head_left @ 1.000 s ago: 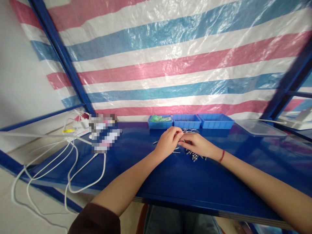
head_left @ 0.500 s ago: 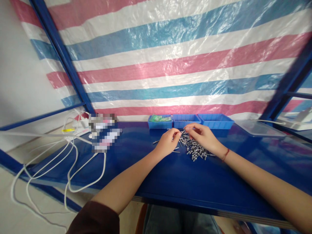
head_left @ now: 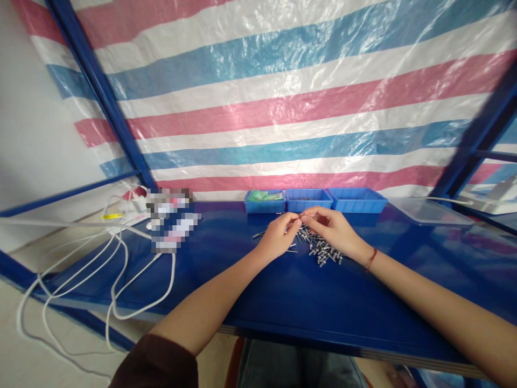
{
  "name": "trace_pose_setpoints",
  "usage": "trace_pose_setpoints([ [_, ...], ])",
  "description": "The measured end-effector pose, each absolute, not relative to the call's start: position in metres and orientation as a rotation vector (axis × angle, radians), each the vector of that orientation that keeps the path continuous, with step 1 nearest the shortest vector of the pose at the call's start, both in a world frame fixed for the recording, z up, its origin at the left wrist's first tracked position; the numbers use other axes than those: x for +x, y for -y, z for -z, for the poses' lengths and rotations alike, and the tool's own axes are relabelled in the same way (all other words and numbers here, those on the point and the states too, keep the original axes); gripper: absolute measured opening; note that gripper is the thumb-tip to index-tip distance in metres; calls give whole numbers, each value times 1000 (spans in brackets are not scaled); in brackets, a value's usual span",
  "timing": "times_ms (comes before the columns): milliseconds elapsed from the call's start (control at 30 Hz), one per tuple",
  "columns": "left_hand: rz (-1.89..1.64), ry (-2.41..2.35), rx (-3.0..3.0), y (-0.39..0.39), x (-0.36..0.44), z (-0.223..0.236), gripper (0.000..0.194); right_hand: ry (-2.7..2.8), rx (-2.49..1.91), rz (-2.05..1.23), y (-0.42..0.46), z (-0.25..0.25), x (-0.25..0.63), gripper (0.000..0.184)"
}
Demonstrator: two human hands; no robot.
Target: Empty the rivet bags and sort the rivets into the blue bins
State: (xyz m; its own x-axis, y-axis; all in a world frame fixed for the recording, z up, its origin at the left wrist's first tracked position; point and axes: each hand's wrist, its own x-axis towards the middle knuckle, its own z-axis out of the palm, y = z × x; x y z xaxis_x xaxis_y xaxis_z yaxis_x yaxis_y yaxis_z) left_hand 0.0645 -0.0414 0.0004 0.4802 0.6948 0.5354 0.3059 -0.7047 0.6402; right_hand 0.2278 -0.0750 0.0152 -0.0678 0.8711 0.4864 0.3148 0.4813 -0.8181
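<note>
A loose pile of silver pop rivets [head_left: 323,250] with thin pins lies on the blue tabletop beneath my hands. My left hand [head_left: 280,236] is closed in a pinch at the pile's left side. A thin metal pin shows just past its curled fingers, seemingly a rivet in its grip. My right hand [head_left: 331,229] reaches over the pile from the right, thumb and forefinger pinched together. Its fingertips meet those of the left hand, and whatever lies between them is too small to make out. A few stray rivets [head_left: 258,235] lie left of the left hand.
Three blue bins stand in a row behind the hands: the left bin [head_left: 264,206] has green-and-white packets, the middle bin [head_left: 309,205] small metal pieces. The right bin [head_left: 357,203] is beside a clear plastic lid [head_left: 432,213]. White cables [head_left: 121,280] loop at the left.
My right hand has moved slightly left, bringing its fingertips up against the left hand's. The left hand has stayed nearly in place.
</note>
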Motion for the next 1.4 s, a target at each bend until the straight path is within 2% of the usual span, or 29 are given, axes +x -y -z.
trace_pose_setpoints([
  [667,-1072,-783,2255,45,67,-4,22,1625,-1010,-583,77,-17,226,27],
  [933,-1206,-866,2231,38,67,3,16,1661,-1023,-487,75,-14,228,23],
  [1200,-1324,-906,2230,38,65,0,12,1683,-1063,-494,69,-9,234,25],
  [1400,-1290,-924,2212,38,65,-2,20,1725,-1105,-522,67,-11,237,29],
])
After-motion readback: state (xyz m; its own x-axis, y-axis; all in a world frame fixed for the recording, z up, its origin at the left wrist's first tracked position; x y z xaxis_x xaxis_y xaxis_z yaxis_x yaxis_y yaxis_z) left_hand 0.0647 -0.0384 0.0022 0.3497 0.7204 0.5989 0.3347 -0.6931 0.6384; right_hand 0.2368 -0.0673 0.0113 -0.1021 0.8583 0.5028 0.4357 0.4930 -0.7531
